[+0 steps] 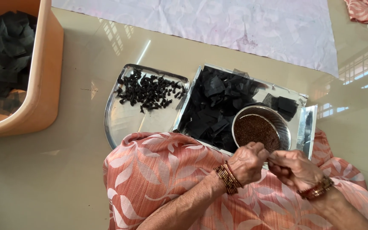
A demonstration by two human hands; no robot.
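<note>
The left hand (247, 162) and the right hand (294, 169) were held together at about five o'clock in the view, fingertips meeting. The fingers of both were drawn narrow, pinched around something small between them; what was gripped could not be told. Just above the hands, at twelve o'clock from them, a round steel bowl (277, 120) of fine reddish-brown grains was seen, resting on a shiny tray (308, 123) heaped with black paper squares (218, 102). At nine o'clock from that tray a steel plate (122, 123) bearing small black twisted pieces (150, 90) was set. A peach tub (43, 81) stood at ten o'clock.
</note>
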